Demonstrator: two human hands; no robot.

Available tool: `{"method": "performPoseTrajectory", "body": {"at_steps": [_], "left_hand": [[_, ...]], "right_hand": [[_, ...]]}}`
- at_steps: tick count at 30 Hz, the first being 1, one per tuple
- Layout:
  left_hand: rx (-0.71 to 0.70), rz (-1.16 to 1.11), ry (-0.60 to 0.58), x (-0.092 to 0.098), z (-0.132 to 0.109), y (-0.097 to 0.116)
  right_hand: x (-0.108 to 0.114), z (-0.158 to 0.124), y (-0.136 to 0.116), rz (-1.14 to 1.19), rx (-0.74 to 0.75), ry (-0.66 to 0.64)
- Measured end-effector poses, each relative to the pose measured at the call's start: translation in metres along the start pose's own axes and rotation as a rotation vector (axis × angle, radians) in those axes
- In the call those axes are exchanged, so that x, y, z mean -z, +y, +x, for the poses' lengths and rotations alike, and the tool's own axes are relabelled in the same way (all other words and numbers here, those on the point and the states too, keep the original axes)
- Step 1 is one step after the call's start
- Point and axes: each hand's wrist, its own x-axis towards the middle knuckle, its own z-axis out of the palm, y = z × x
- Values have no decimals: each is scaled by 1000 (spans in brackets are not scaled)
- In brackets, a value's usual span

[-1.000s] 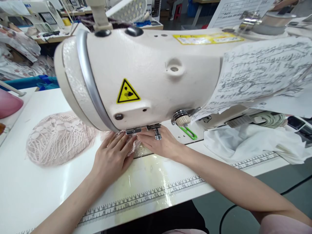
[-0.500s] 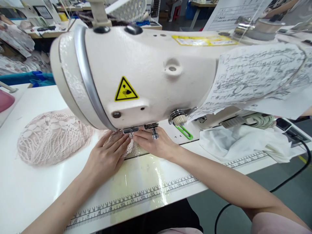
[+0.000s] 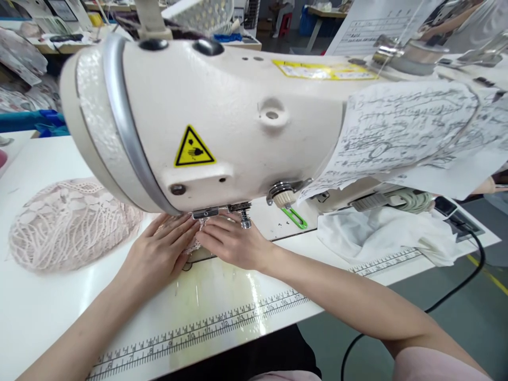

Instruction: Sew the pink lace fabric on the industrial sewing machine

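Observation:
A cream sewing machine (image 3: pixel 222 121) fills the upper middle of the view. My left hand (image 3: pixel 159 251) lies flat, fingers stretched out, on a small piece of pink lace (image 3: pixel 195 244) under the machine head. My right hand (image 3: pixel 232 241) rests beside it, fingers extended and pressing the same lace just in front of the presser foot (image 3: pixel 243 214). The fingertips of both hands meet under the head, and the needle area is hidden by the machine. A larger heap of pink lace (image 3: pixel 67 222) lies to the left on the white table (image 3: pixel 47 301).
A ruler strip (image 3: pixel 222 323) runs along the table's front edge. White cloth (image 3: pixel 381 233) is bunched at the right, with a green clip (image 3: pixel 293 217) near it. Printed paper (image 3: pixel 400 132) hangs over the machine arm. A black cable (image 3: pixel 444 296) trails on the floor.
The view has shifted, so the machine and lace heap sit further left. Both hands have stayed flat on the small lace piece, drawn slightly toward me.

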Motion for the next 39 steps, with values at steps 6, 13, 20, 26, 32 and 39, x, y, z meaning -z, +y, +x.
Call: {"method": "performPoseTrajectory", "body": {"at_steps": [6, 13, 20, 26, 32, 39], "left_hand": [[-12, -2, 16, 1, 0, -1], [7, 2, -14, 4, 0, 0], [24, 34, -29, 4, -2, 2], [67, 39, -17, 4, 0, 6], [98, 40, 20, -2, 0, 13], [97, 159, 4, -4, 1, 21]], "right_hand": [[-2, 2, 0, 93, 57, -72], [2, 2, -2, 97, 41, -66], [1, 0, -4, 96, 22, -68], [3, 0, -2, 85, 24, -61], [7, -2, 0, 67, -16, -69], [15, -1, 3, 39, -81, -136]]}}
